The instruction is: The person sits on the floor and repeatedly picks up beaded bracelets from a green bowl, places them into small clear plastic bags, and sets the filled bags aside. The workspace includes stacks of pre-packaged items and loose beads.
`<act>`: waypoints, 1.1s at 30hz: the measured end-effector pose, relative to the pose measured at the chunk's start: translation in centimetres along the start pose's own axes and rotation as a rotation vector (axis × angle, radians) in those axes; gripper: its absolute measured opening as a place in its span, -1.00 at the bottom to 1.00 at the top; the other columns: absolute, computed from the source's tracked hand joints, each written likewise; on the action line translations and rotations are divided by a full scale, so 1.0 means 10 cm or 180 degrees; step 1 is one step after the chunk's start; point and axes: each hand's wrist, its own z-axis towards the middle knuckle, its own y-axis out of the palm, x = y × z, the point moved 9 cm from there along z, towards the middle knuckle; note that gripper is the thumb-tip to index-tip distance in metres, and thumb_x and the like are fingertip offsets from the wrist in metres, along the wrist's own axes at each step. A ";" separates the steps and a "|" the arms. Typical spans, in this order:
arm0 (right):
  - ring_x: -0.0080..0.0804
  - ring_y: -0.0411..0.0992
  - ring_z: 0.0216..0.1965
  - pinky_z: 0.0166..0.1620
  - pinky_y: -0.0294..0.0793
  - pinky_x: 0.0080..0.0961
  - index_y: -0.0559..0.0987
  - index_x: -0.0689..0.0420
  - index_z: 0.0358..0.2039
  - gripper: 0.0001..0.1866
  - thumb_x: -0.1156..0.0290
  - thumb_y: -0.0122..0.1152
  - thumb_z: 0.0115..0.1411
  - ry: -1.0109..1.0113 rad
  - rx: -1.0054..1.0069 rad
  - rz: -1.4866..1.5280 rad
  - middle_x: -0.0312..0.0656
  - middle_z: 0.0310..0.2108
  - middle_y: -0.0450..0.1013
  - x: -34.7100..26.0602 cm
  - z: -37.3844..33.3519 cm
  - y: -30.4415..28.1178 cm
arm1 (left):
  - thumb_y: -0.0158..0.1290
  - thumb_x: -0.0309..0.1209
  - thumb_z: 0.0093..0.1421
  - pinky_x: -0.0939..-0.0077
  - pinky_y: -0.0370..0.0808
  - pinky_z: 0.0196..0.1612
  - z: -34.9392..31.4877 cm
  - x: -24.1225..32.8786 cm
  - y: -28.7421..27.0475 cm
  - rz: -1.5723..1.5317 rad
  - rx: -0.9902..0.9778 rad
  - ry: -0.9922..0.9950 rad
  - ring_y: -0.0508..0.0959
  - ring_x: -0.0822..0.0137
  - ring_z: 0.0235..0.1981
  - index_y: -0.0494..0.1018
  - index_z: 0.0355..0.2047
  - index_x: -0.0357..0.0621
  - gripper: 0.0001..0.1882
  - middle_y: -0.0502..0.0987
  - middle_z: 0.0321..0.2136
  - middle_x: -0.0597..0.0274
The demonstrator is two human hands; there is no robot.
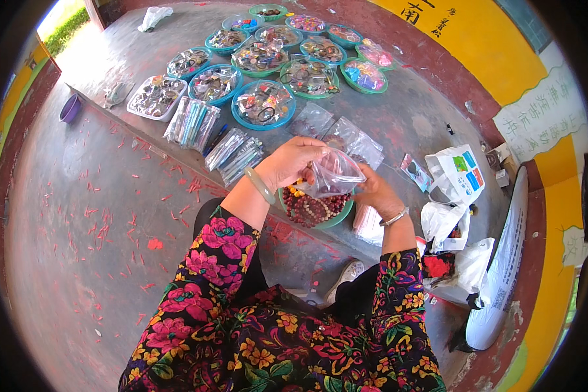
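Observation:
Between my two hands is a clear plastic bag, held up above a green bowl. My left hand, with a pale bangle at the wrist, pinches the bag's left side. On the opposite side my right hand, wearing a silver bracelet, grips its edge; some of those fingers are hidden behind the plastic. Dark red and pale bead strings fill the green bowl just below, with a few yellow beads among them. Whether anything is inside the bag I cannot tell.
Beyond my hands stand several bowls of bagged trinkets. Bundles of wrapped pens and flat clear bags lie nearer. White shopping bags and a long silvery roll are at right. A purple bucket stands far left.

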 end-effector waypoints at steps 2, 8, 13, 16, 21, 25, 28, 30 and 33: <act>-0.52 0.32 -0.10 0.00 0.25 -0.60 0.38 0.16 -0.03 -0.45 0.65 0.19 -0.11 0.0258 -0.0466 0.0264 -0.34 -0.12 0.38 0.03 -0.04 0.30 | -0.10 -0.33 0.18 0.70 0.36 -0.64 -0.03 0.04 0.00 -0.0412 -0.0006 0.0146 0.55 0.36 -0.42 0.42 -0.25 -0.34 -0.71 0.53 -0.40 0.10; -0.52 0.42 -0.27 -0.10 0.36 -0.57 0.52 0.18 -0.23 -0.70 0.56 0.25 -0.05 0.0170 0.0156 0.1129 -0.31 -0.33 0.49 0.04 -0.06 0.19 | -0.08 -0.18 0.18 0.70 0.31 -0.55 0.01 0.13 -0.12 -0.0671 0.0482 0.0184 0.51 0.36 -0.35 0.38 -0.19 -0.23 -0.65 0.50 -0.32 0.19; -0.45 0.43 -0.24 -0.13 0.40 -0.51 0.47 0.21 -0.19 -0.72 0.51 0.18 0.04 -0.0154 0.0658 0.2002 -0.25 -0.26 0.47 -0.10 -0.07 0.04 | 0.03 -0.16 0.12 0.56 0.40 -0.26 0.05 -0.21 -0.13 -0.0340 0.0558 -0.0350 0.47 0.45 -0.29 0.39 -0.20 -0.14 -0.65 0.48 -0.30 0.30; -0.47 0.43 -0.26 -0.14 0.41 -0.53 0.46 0.19 -0.17 -0.73 0.47 0.15 0.08 -0.0064 0.0693 0.1948 -0.26 -0.29 0.47 -0.06 -0.07 -0.01 | 0.08 -0.25 0.09 0.48 0.42 -0.23 0.11 -0.39 0.04 -0.0123 0.0119 -0.0572 0.46 0.47 -0.29 0.40 -0.25 -0.14 -0.72 0.48 -0.31 0.29; -0.55 0.42 -0.36 -0.23 0.41 -0.60 0.46 0.20 -0.21 -0.75 0.46 0.16 0.07 -0.0062 0.0995 0.1314 -0.31 -0.34 0.46 0.03 -0.10 -0.42 | 0.05 -0.32 0.11 0.55 0.42 -0.27 0.13 -0.46 0.00 0.0211 0.0385 -0.0508 0.47 0.46 -0.31 0.42 -0.27 -0.16 -0.78 0.48 -0.34 0.28; -0.59 0.39 -0.51 -0.38 0.39 -0.67 0.51 0.21 -0.40 -0.87 0.45 0.17 0.03 -0.0062 0.1998 0.0894 -0.32 -0.48 0.45 0.20 -0.38 -1.25 | 0.00 -0.33 0.15 0.60 0.41 -0.29 0.12 -0.42 -0.12 0.0358 0.0704 -0.0394 0.49 0.45 -0.36 0.43 -0.27 -0.15 -0.81 0.49 -0.37 0.27; -0.60 0.36 -0.62 -0.50 0.35 -0.68 0.52 0.22 -0.57 -0.87 0.43 0.17 0.01 0.0195 0.2797 -0.0110 -0.31 -0.62 0.43 0.42 -0.66 -1.88 | -0.03 -0.33 0.18 0.60 0.41 -0.30 0.12 -0.34 -0.21 0.0358 0.0875 -0.0257 0.49 0.45 -0.34 0.43 -0.28 -0.17 -0.81 0.50 -0.37 0.25; -0.60 0.35 -0.68 -0.61 0.31 -0.62 0.51 0.25 -0.64 -0.81 0.39 0.15 -0.01 0.0301 0.3081 -0.0472 -0.25 -0.71 0.42 0.60 -0.72 -2.07 | -0.04 -0.33 0.18 0.61 0.41 -0.30 0.10 -0.29 -0.19 0.0466 0.0937 -0.0258 0.49 0.46 -0.35 0.43 -0.28 -0.17 -0.81 0.50 -0.37 0.25; -0.58 0.37 -0.67 -0.59 0.33 -0.58 0.52 0.25 -0.60 -0.79 0.37 0.13 0.01 0.0653 0.3073 -0.1327 -0.22 -0.69 0.44 0.86 -0.74 -2.24 | -0.05 -0.35 0.17 0.60 0.41 -0.30 0.10 -0.24 -0.22 0.0467 0.1040 -0.0144 0.50 0.44 -0.37 0.43 -0.29 -0.19 -0.81 0.50 -0.38 0.23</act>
